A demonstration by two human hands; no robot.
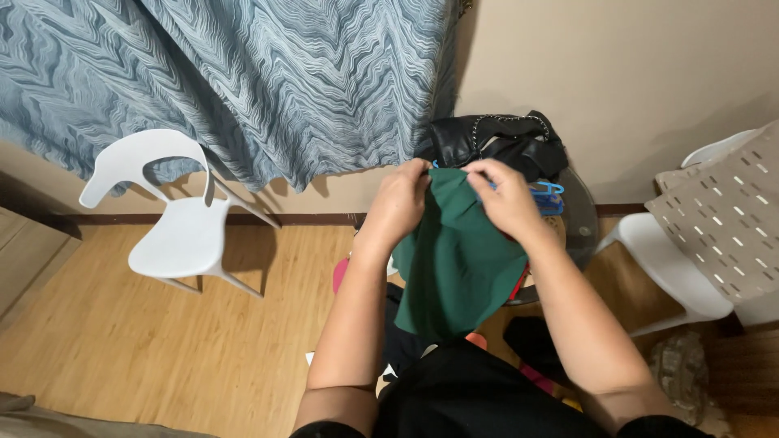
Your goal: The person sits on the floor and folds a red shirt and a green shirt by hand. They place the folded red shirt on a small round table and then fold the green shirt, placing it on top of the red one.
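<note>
Gripping green cloth (pixel 458 259) top edge: left hand (pixel 399 203), right hand (pixel 507 199).

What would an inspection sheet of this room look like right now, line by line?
Surface: wood floor; round glass table partly hidden behind the hands.
Job's things: green cloth held up by its top edge; blue hanger just behind it.
Clutter: black bag with chain on the table; dark and pink clothes on the floor below the cloth.
Grips: left hand and right hand both pinch the cloth's top edge.
Cables: nothing seen.
Surroundings: white chair at left; second chair at right under a patterned fabric; blue curtain; beige wall.
</note>
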